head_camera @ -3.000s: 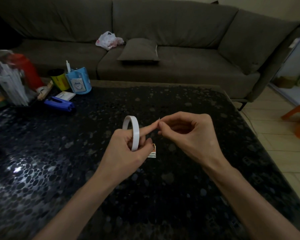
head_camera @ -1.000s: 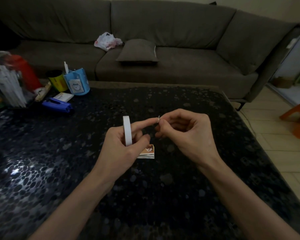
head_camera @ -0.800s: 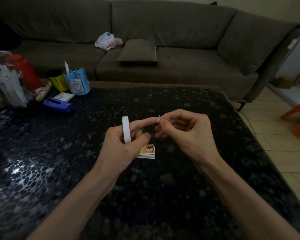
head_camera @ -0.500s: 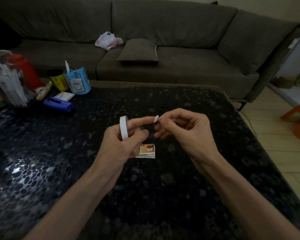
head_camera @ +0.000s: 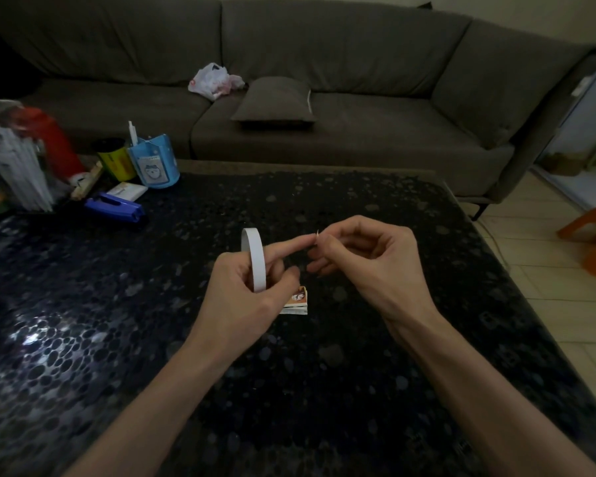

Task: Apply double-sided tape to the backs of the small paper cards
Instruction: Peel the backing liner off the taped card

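My left hand (head_camera: 245, 290) holds a white roll of double-sided tape (head_camera: 254, 257) upright above the dark table (head_camera: 152, 339), with its index finger stretched out to the right. My right hand (head_camera: 369, 263) pinches a tiny white piece of tape (head_camera: 318, 233) right at that fingertip. A small stack of paper cards (head_camera: 297, 302) with an orange picture on top lies on the table just under my left thumb, partly hidden by it.
At the table's far left stand a blue pen holder (head_camera: 154, 163), a yellow can (head_camera: 114, 161), a blue stapler (head_camera: 114, 205), a white box (head_camera: 127, 191) and a clear bag of papers (head_camera: 12, 160). A grey sofa (head_camera: 324, 98) runs behind the table.
My left hand has turned the roll a little, so more of its ring shows. The small tape piece stays pinched at my right fingertips, now seen edge-on. The cards have not moved.
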Available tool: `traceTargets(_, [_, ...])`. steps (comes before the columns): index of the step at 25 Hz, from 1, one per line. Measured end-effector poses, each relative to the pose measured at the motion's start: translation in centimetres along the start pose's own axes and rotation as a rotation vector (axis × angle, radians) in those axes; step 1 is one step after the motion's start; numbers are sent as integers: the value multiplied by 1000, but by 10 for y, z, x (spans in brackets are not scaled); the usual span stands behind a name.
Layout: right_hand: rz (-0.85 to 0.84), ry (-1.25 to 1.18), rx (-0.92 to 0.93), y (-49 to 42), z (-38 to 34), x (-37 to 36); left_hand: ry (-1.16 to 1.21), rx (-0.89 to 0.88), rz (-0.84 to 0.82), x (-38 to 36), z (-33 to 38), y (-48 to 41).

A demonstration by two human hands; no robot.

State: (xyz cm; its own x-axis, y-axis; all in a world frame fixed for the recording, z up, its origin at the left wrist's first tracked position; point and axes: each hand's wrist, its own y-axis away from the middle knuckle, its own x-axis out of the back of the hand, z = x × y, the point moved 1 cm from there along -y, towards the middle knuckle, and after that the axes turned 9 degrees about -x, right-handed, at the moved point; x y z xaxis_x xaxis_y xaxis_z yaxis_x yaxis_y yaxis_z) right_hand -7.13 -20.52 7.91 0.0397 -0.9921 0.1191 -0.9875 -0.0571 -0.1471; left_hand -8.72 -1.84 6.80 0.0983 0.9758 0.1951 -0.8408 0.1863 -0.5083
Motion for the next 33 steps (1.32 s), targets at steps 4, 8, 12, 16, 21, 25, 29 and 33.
traceTargets(4, [-16,-61,-46,0,-1,0,20,7,-15,0,-1,0])
traceTargets(8, [-40,-225,-171,2,-5,-2,105,49,-23,0,-5,0])
traceTargets(12, [-80,-341,-280,2,-7,-3,220,100,-14,0,-6,0])
traceTargets(16, [-170,-379,-270,2,-8,-3,368,184,0,2,-8,0])
traceTargets(21, [-171,-234,-128,2,-6,-4,427,246,17,6,-9,1])
traceTargets(25, [-30,38,49,6,-8,-4,414,257,-2,7,-11,1])
traceTargets(29, [54,227,147,7,-7,-5,261,198,14,5,-9,0])
traceTargets(33, [62,261,127,7,-6,-5,178,151,29,4,-8,0])
